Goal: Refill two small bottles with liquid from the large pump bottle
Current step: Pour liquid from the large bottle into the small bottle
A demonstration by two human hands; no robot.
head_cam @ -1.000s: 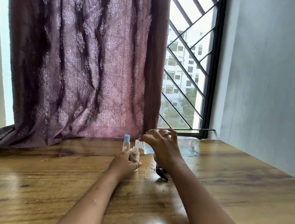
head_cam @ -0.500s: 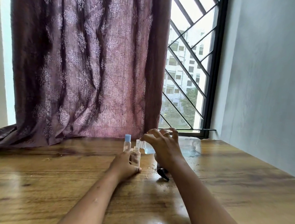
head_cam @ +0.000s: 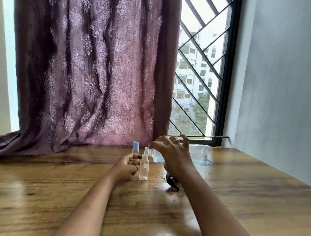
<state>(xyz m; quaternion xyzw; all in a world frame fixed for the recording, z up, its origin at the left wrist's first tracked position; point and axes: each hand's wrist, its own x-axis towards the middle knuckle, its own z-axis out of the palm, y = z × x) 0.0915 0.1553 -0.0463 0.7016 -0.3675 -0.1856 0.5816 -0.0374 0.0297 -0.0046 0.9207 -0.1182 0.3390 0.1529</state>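
The fingers [head_cam: 135, 161] of the left hand [head_cam: 126, 167] are loosely curled, partly closed, their tips lying just beside the clear small bottle [head_cam: 144, 168] on its left side; whether they actually press the plastic or only sit next to it cannot be told. That bottle stands upright on the worktop [head_cam: 58, 194], uncapped, and looks empty (its contents are hard to judge through clear plastic).

The right hand [head_cam: 172, 154] is arched above the worktop with its fingers [head_cam: 157, 144] spread and bent like a claw. The thumb and forefinger tips meet at the ribbed clear neck [head_cam: 148, 151] of the large bottle [head_cam: 200, 154], which lies on its side behind the hand, its mouth pointing left and ending just above and behind the open small bottle. A shallow pool of pale blue liquid shows in the low side of it. The other fingers of this hand are lifted clear and hold nothing; a ring shows on one.

Behind the left hand, a second small bottle with a blue cap [head_cam: 135, 149] stands upright, capped. Under the right wrist a black pump head [head_cam: 172, 182] lies on the wood, partly hidden by the forearm, with a few wet drops scattered around it.

At the back hangs a purple curtain [head_cam: 92, 70], beside a barred window [head_cam: 199, 75].
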